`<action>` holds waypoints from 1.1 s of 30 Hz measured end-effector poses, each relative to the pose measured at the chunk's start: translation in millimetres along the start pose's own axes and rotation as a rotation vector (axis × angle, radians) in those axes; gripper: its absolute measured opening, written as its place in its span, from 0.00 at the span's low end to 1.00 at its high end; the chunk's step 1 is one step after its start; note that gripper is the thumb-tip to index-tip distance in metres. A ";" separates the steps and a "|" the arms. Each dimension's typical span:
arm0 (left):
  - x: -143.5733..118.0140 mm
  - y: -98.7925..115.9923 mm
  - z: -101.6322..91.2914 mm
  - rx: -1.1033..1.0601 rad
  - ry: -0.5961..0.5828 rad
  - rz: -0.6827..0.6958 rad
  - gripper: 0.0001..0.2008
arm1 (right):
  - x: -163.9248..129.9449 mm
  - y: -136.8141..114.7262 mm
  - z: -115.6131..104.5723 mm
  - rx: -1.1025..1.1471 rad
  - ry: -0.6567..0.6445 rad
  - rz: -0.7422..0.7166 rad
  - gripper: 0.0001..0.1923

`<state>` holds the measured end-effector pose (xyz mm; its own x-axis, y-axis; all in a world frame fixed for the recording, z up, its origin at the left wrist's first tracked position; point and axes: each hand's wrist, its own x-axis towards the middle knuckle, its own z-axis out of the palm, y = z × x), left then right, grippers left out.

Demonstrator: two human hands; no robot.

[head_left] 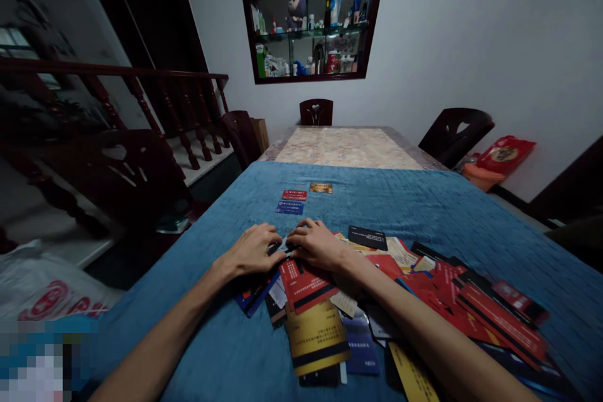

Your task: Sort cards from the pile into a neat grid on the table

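Note:
My left hand (249,250) rests at the far left of a loose heap of cards, its fingers bent down and its thumb pointing inward. Beside it, my right hand (316,242) has its fingers curled toward the left one. Between the fingertips is a card (284,246), mostly covered by both hands. Just below them lie a red card (308,289), a gold card (318,338) and a blue card (360,348). A black card (367,237) lies to the right. Beyond the hands, a red card (294,195), a blue card (289,207) and a gold card (321,188) lie separately.
A blue cloth (202,326) covers the near part of the table, with a patterned tabletop (343,146) beyond. More red cards (499,320) spread under and past my right forearm. Dark chairs (455,135) stand around. A white plastic bag (47,289) is at left.

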<state>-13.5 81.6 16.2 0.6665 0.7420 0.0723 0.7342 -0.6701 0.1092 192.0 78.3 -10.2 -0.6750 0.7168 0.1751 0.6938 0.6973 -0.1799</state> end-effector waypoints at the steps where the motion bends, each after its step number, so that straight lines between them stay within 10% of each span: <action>1: -0.1 0.1 -0.8 -0.012 -0.003 0.000 0.11 | -0.5 0.2 -0.1 -0.005 0.005 -0.002 0.16; 33: 3.4 -20.8 0.7 -0.427 0.108 -0.076 0.14 | -4.9 2.7 -0.8 0.027 0.113 0.296 0.18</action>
<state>-26.4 98.1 13.5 0.5785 0.8019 0.1493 0.6460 -0.5622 0.5163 197.4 76.7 -10.7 -0.4114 0.8851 0.2176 0.8482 0.4592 -0.2641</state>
